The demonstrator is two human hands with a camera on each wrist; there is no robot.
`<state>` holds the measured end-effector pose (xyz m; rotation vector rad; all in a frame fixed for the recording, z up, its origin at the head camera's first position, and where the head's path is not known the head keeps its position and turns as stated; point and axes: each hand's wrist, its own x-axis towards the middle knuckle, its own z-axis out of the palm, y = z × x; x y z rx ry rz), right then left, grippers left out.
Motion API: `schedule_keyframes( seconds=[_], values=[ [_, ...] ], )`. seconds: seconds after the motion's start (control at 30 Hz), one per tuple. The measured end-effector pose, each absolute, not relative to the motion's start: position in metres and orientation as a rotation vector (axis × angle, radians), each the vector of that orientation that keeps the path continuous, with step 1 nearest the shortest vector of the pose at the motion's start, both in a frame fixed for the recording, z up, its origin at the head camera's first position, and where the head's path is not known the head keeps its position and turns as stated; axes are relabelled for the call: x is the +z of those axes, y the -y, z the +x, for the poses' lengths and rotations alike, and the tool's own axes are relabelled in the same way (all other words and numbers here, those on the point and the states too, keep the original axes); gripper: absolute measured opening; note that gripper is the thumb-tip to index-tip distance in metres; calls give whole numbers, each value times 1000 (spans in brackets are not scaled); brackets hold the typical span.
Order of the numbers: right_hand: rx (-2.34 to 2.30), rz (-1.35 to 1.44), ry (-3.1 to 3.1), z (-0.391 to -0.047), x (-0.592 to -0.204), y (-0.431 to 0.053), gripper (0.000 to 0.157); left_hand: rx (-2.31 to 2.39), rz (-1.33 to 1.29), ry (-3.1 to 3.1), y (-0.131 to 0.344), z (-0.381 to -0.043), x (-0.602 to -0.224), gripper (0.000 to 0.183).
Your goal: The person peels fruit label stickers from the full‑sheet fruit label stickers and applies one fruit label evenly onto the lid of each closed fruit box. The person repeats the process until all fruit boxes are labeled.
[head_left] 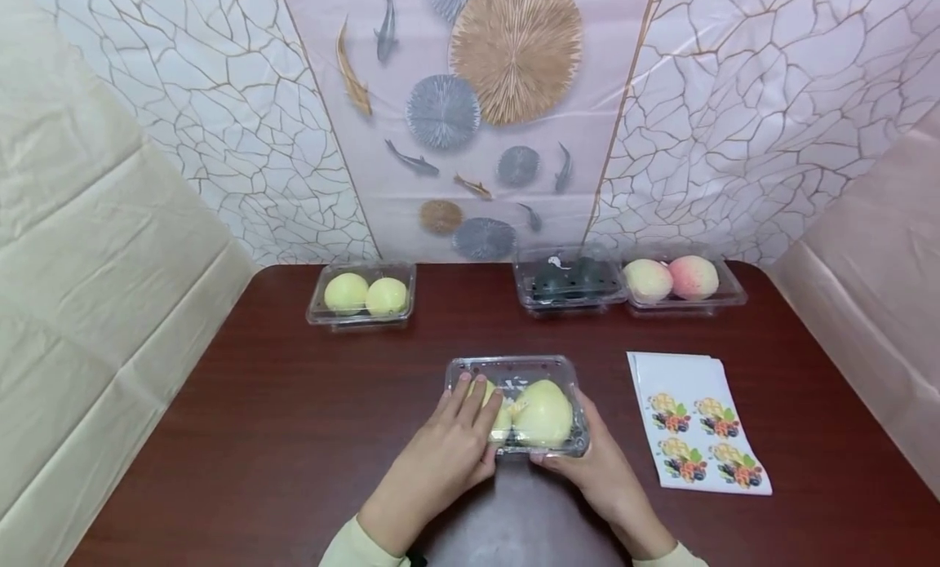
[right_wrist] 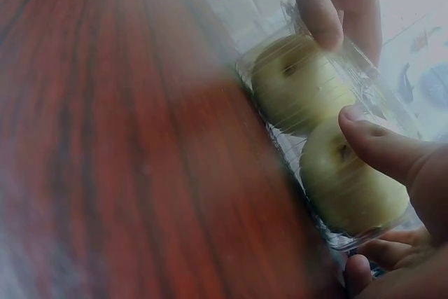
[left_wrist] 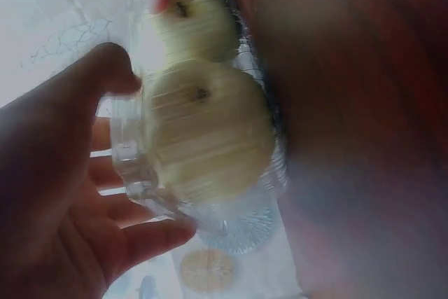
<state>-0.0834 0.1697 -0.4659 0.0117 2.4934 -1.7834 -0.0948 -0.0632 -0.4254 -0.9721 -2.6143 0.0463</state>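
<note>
Both hands are at a clear plastic fruit box (head_left: 539, 364) with two large pale-yellow fruits (head_left: 545, 416) inside, near the middle of the table. My left hand (head_left: 450, 453) lays its fingers across the left part of the lid, its thumb at the front edge. My right hand (head_left: 598, 461) grips the right end, thumb along the front and fingers round the side. Through the clear wall in the left wrist view, each fruit (left_wrist: 213, 131) shows a dark spot. In the head view the left fingers partly cover the left fruit.
Along the back edge stand three more clear boxes: one with two yellow fruits (head_left: 346, 293) at left, one with dark contents (head_left: 565, 283), and one with pinkish fruits (head_left: 693, 277) at right. White sheets (head_left: 683, 371) with printed fruit pictures lie to the right.
</note>
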Motion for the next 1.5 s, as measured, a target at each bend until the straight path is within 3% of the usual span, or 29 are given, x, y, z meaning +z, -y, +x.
schedule_keyframes(
  seconds=[0.3,0.57,0.8,1.07,1.23,1.5],
  values=[
    [-1783,44,-2498,-80,-469,-167,106,-142,-981,2593,72,-93,-432,56],
    [-1734,27,-2528,-88,-461,-163,106,89,-975,2352,72,-102,-432,53],
    [-1764,48,-2537,-85,-464,-161,101,224,-969,2288,69,-104,-434,35],
    [-1766,27,-2493,-79,-461,-171,97,82,-1020,2442,67,-100,-431,56],
    [-1712,-15,-2399,-72,-451,-189,85,-129,-1060,2549,69,-98,-429,59],
    [-1198,-15,-2867,-71,-425,-247,48,-372,-1027,2661,72,-97,-424,62]
  ],
)
